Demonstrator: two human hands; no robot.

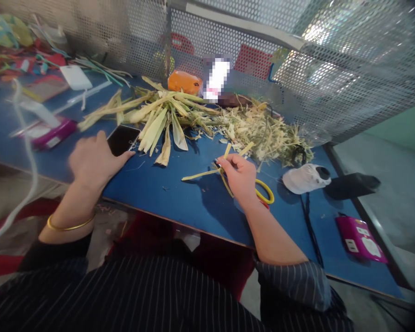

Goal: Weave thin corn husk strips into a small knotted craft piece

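Observation:
My right hand pinches several narrow yellowish strips of dried husk between thumb and fingertips, above the blue table. Their ends stick out to the left and upward. Under and beside that hand lies a yellow loop handle, with a bit of red next to it; the rest is hidden. My left hand, slightly blurred, is at the table's front edge with its thumb stretched out and nothing seen in it. Just behind it lies a dark-screened phone, partly covered by the hand. A fan of dried husks spreads beyond both hands.
Shredded husk is heaped at the back right, before a perforated metal screen. A white thread cone and a purple box stand right. Left are another purple box, a white cable and a white block.

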